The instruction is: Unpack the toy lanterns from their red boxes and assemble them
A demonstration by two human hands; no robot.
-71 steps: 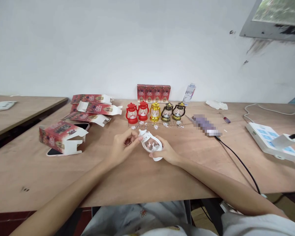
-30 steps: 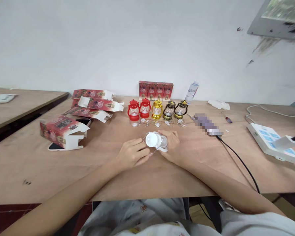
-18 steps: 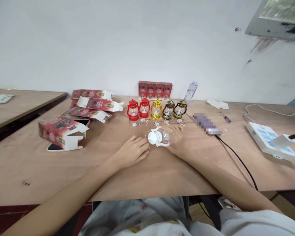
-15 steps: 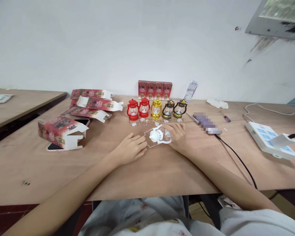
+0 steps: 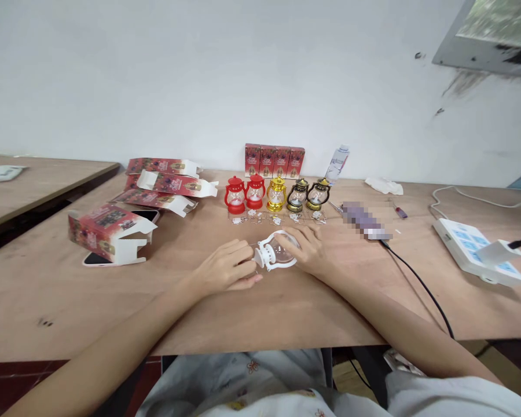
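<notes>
A small white lantern (image 5: 269,255) with a clear globe lies on its side between my hands, its cap pointing left. My right hand (image 5: 306,249) is closed around its base end, the thumb over the globe. At the cap end, my left hand (image 5: 230,266) has curled fingers on the lantern's thin wire handle, which they mostly hide. Behind my hands stand two red lanterns (image 5: 255,192), a gold lantern (image 5: 276,194) and two dark bronze lanterns (image 5: 297,195), all upright. Loose wire handles and small white pieces (image 5: 276,220) lie in a row before them.
Opened red boxes (image 5: 173,183) lie at the left, one (image 5: 108,229) on top of a phone. Several closed boxes (image 5: 274,161) and a tilted bottle (image 5: 337,164) stand by the wall. On the right are a cabled phone (image 5: 364,220), a screwdriver (image 5: 400,212) and a power strip (image 5: 473,249).
The white lantern has moved slightly left and toward me. My left hand has closed in on its cap and wire handle, and my right thumb now lies across the globe.
</notes>
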